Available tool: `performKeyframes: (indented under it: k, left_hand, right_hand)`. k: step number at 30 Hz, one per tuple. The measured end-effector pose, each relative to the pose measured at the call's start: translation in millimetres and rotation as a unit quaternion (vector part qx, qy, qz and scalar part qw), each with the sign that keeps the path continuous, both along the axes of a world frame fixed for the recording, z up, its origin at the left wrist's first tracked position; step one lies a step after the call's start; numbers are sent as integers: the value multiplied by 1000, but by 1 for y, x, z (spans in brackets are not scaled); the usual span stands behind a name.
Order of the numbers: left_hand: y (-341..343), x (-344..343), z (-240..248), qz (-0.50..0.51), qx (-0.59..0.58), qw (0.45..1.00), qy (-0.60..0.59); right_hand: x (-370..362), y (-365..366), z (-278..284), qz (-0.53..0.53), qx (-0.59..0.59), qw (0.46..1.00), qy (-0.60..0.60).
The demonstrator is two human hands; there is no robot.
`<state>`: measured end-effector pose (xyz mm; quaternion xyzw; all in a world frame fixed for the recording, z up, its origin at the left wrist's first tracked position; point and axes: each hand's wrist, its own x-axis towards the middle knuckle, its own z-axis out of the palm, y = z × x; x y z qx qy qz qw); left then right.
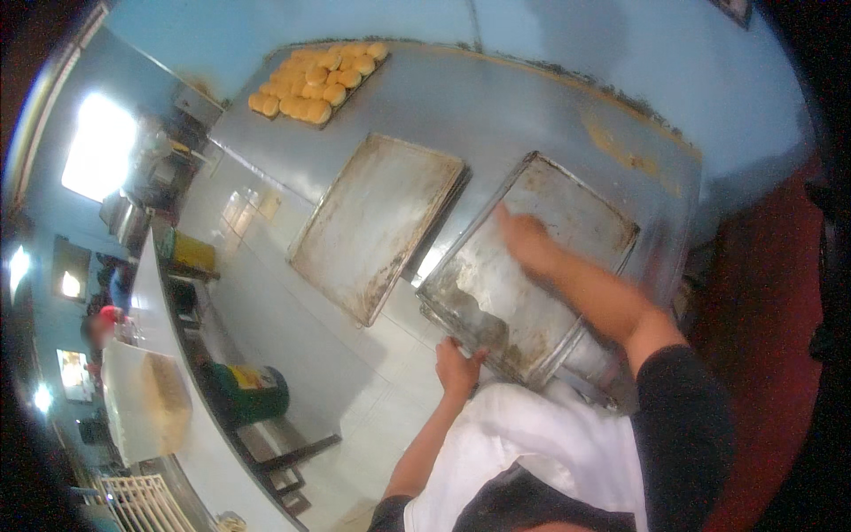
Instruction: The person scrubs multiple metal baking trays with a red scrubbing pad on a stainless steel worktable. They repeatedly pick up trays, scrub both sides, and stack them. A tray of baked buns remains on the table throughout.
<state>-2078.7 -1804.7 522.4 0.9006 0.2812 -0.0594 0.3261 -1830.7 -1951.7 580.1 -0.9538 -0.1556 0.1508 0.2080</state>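
A worn metal baking tray (pixel 567 213) lies in front of me, its surface patched with dark stains near the closest end. My left hand (pixel 458 367) is closed on the near left edge of this tray, thumb beside the rim. Over the tray's left side reaches my right hand (pixel 525 239), blurred, so its fingers and anything under them cannot be made out. Left of it, a second baking tray (pixel 377 213) with browned edges rests on what looks like a stack of trays. More metal edges show beneath the nearer tray too.
Golden buns (pixel 315 80) fill a tray at the far end of the metal table (pixel 496 106), against a blue wall. To the left, beyond a tiled floor (pixel 310 355), stand a long white counter (pixel 199 417) and a dark green bucket (pixel 253 392). A person (pixel 102 324) is far left.
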Motion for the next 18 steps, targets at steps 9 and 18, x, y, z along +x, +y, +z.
performKeyframes:
  k: [9,18]
  left_hand:
    - [22,4,0,-37,-55,998,-14]
    - [29,2,-12,-58,-93,992,-69]
  right_hand:
    - [-89,86,-10,166,13,986,-10]
    - [-46,78,47,72,-125,988,47]
